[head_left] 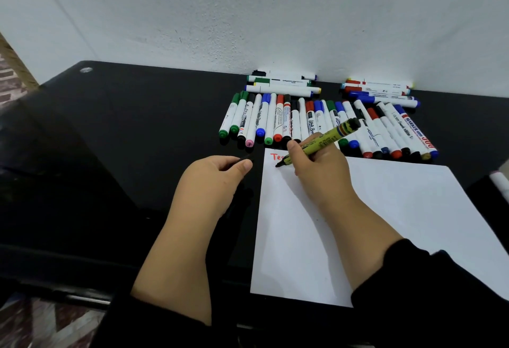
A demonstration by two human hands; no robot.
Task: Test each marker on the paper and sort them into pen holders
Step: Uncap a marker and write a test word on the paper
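Markers [325, 124] crowd behind paper [399, 223]; right grip [311, 165] clasps yellow marker [325, 139], left grip [217, 174] pinches cap [246, 158].

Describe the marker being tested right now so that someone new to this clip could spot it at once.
Start at the white paper on the black table, and go to its far left corner, beside the red writing. There the right hand grips a yellow-green marker, black tip on the sheet. The row of markers behind it lies capped, with white barrels.
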